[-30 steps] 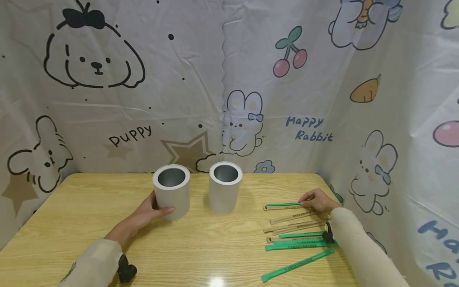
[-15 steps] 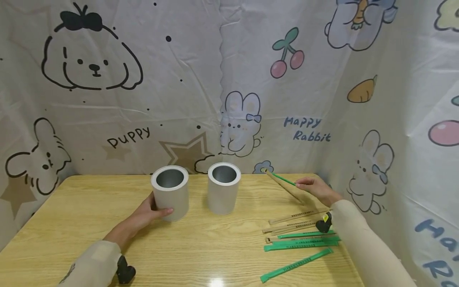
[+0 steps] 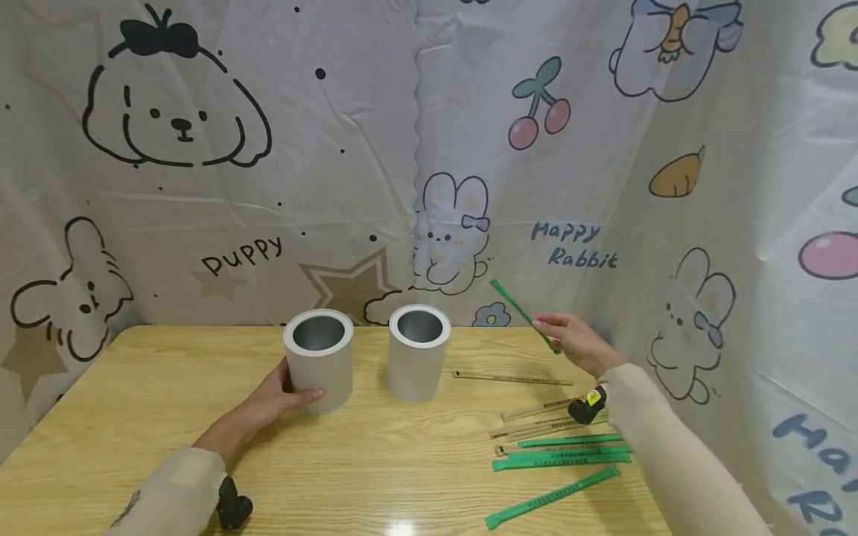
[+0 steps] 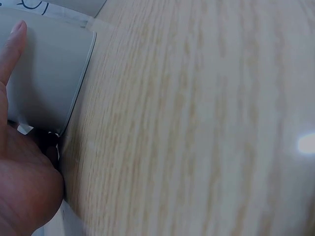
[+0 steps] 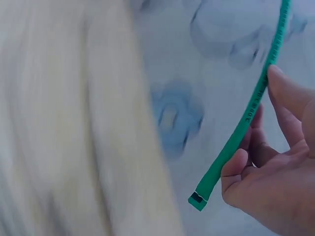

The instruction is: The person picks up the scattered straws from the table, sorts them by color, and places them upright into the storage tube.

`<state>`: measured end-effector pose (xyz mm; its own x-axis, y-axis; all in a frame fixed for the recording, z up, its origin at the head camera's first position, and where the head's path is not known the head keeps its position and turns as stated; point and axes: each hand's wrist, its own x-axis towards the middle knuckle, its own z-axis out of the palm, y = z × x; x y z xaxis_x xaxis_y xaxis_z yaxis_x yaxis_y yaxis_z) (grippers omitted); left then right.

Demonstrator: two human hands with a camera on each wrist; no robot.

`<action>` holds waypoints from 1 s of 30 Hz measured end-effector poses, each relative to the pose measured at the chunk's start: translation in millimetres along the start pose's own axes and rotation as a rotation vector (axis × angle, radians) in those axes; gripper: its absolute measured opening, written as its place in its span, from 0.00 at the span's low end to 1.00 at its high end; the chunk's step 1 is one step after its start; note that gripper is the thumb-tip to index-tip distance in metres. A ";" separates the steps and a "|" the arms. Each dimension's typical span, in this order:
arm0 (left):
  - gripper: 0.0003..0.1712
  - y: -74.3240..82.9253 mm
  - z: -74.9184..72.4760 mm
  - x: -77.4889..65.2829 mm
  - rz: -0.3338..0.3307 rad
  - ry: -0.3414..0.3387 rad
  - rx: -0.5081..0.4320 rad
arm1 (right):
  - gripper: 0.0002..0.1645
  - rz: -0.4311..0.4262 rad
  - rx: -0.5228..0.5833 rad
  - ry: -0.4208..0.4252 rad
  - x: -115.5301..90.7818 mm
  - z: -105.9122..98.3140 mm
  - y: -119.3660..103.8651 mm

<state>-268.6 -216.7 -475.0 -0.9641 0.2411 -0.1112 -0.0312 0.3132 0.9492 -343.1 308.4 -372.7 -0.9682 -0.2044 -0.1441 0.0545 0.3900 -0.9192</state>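
My left hand (image 3: 271,398) grips the left of two white cylindrical cups (image 3: 328,381), its thumb across the front. This cup stands upright on the table, grey inside with a thick white rim. Beside it, to the right, stands a slightly narrower white cup (image 3: 415,376). My right hand (image 3: 573,344) pinches a slim green wrapped straw (image 3: 512,301), raised over the table's back right and slanting up to the left. In the right wrist view, dark print shows along the green straw (image 5: 246,118), with thumb and fingers on it. Below lies a single brown wrapped straw (image 3: 509,378).
Several brown wrapped straws (image 3: 536,429) and green wrapped straws (image 3: 553,496) lie on the right of the wooden table (image 3: 335,476), partly under the right forearm. A cartoon-printed cloth (image 3: 362,186) hangs behind the table's back edge.
My right hand has lifted the green straw and tilted it upward. A brown straw that rose with it has dropped back, landing further left on the table. The left hand stays put.
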 end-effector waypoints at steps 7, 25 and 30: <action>0.63 -0.4 1.0 0.8 0.013 0.004 -0.013 | 0.11 -0.121 0.462 -0.062 -2.1 64.5 -82.7; 0.62 3.5 -0.3 -0.2 0.005 0.001 0.013 | 0.23 -0.161 0.993 -0.251 17.9 268.6 -170.3; 0.62 4.1 -0.4 -0.5 -0.027 -0.003 0.036 | 0.16 -0.094 0.901 -0.216 24.2 291.2 -167.6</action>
<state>-268.4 -215.9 -471.0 -0.9622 0.2351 -0.1373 -0.0472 0.3526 0.9346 -304.5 -23.4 -328.9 -0.9166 -0.3982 -0.0369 0.2353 -0.4622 -0.8550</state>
